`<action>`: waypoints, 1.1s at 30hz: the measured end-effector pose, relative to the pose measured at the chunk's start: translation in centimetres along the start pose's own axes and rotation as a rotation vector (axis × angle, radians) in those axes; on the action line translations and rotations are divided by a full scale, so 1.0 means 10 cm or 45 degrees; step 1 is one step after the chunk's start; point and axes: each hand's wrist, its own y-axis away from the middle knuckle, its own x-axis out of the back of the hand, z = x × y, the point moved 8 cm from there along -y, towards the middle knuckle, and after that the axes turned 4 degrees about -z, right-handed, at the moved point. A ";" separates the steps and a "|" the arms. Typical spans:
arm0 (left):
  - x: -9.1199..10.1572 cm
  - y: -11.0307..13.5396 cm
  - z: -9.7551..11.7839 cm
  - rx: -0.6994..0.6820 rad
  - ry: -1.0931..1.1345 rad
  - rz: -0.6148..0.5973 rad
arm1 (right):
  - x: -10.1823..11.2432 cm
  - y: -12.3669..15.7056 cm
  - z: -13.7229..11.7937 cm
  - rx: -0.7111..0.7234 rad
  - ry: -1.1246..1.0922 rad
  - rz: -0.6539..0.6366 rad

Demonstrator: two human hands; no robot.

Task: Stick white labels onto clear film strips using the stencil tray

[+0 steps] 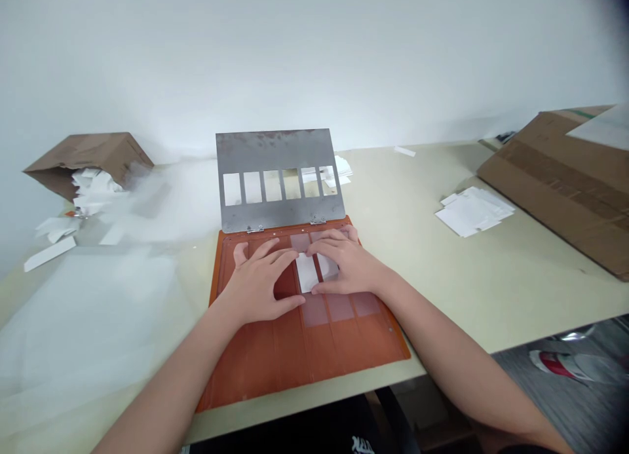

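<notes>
Strip: we see a white paper strip point(307, 274) on the orange board point(255, 365), between our hands, towards the board's far end.
Grips: left grip point(258, 282) and right grip point(344, 261) lie open and flat, fingers touching the strip, nothing clenched.
Plate: a steel plate point(275, 154) with six windows, hinged at the board's far edge, stands open.
Around: paper stack point(472, 211) on the bench point(442, 297), right; cardboard box point(555, 185), far right.
Hidden: our fingers cover much of the strip; pale patches point(329, 308) nearer us are hard to make out.
</notes>
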 end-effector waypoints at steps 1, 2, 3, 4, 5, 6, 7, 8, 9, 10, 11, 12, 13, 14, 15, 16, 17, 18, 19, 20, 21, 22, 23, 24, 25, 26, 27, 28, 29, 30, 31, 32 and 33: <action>0.00 0.00 0.00 0.000 0.000 -0.006 | 0.00 0.00 0.00 -0.005 -0.002 -0.006; 0.00 0.00 0.00 -0.002 0.000 -0.013 | 0.00 0.00 0.00 -0.009 -0.004 -0.011; 0.00 0.00 0.00 -0.004 0.000 -0.017 | 0.00 0.00 0.00 -0.014 -0.008 -0.013; 0.00 0.00 0.00 -0.007 -0.001 -0.018 | 0.00 0.00 0.00 -0.018 -0.013 -0.016; 0.00 0.00 0.00 -0.012 -0.003 -0.017 | 0.00 0.00 0.00 -0.021 -0.019 -0.018; 0.01 0.00 0.00 -0.016 -0.005 -0.013 | 0.00 0.00 -0.01 -0.022 -0.023 -0.017; 0.01 0.00 0.01 -0.022 -0.008 -0.008 | 0.01 0.00 -0.01 -0.020 -0.026 -0.015; 0.01 0.00 0.01 -0.026 -0.010 -0.002 | 0.01 0.00 -0.01 -0.017 -0.027 -0.012; 0.01 -0.01 0.01 -0.031 -0.011 0.002 | 0.01 0.00 -0.01 -0.013 -0.025 -0.010; 0.01 -0.01 0.02 -0.034 -0.010 0.003 | 0.02 0.00 -0.02 -0.007 -0.023 -0.010; 0.01 -0.01 0.02 -0.037 -0.010 0.005 | 0.02 0.00 -0.02 -0.004 -0.020 -0.008; 0.01 -0.01 0.02 -0.039 -0.010 0.006 | 0.02 0.00 -0.01 -0.002 -0.018 -0.007; 0.01 -0.01 0.02 -0.041 -0.009 0.006 | 0.02 0.00 -0.01 0.000 -0.016 -0.005; 0.00 -0.01 0.03 -0.040 -0.010 0.005 | 0.02 0.00 -0.01 0.002 -0.014 -0.002; 0.00 -0.01 0.03 -0.040 -0.011 0.005 | 0.02 0.00 -0.01 0.002 -0.013 0.001; 0.00 -0.01 0.03 -0.040 -0.012 0.003 | 0.02 0.01 -0.01 0.003 -0.013 0.004; 0.00 -0.01 0.03 -0.041 -0.015 0.004 | 0.02 0.01 -0.01 0.005 -0.012 0.007; 0.01 -0.01 0.03 -0.043 -0.018 0.006 | 0.02 0.01 -0.01 0.009 -0.011 0.009; 0.01 -0.01 0.03 -0.045 -0.020 0.011 | 0.02 0.01 -0.02 0.012 -0.009 0.013; 0.01 -0.01 0.03 -0.048 -0.021 0.018 | 0.02 0.01 -0.02 0.015 -0.010 0.013; 0.01 -0.01 0.04 -0.049 -0.022 0.026 | 0.02 0.01 -0.02 0.018 -0.011 0.010; 0.01 -0.01 0.04 -0.050 -0.022 0.035 | 0.02 0.01 -0.02 0.019 -0.011 0.005; 0.01 -0.01 0.04 -0.051 -0.021 0.044 | 0.01 0.01 -0.02 0.019 -0.011 -0.002; 0.01 0.00 0.05 -0.052 -0.020 0.051 | 0.01 0.01 -0.02 0.019 -0.012 -0.011; 0.01 0.00 0.05 -0.053 -0.021 0.058 | 0.00 0.01 -0.02 0.017 -0.009 -0.016; 0.01 0.00 0.06 -0.055 -0.022 0.064 | 0.00 0.01 -0.01 0.017 -0.006 -0.021; 0.01 0.00 0.06 -0.056 -0.022 0.068 | -0.01 0.01 -0.01 0.015 -0.001 -0.023; 0.01 0.00 0.06 -0.057 -0.022 0.071 | -0.01 0.01 -0.01 0.015 0.002 -0.024; 0.01 0.00 0.06 -0.057 -0.022 0.075 | -0.01 0.01 -0.01 0.017 0.004 -0.023; 0.01 0.00 0.06 -0.057 -0.022 0.079 | -0.01 0.01 -0.01 0.022 0.003 -0.020; 0.02 -0.01 0.06 -0.057 -0.023 0.082 | 0.00 0.02 -0.02 0.028 -0.001 -0.015; 0.02 -0.01 0.06 -0.057 -0.024 0.083 | 0.01 0.02 -0.02 0.030 -0.008 -0.011; 0.02 -0.01 0.06 -0.055 -0.025 0.084 | 0.04 0.02 -0.02 0.029 -0.016 -0.002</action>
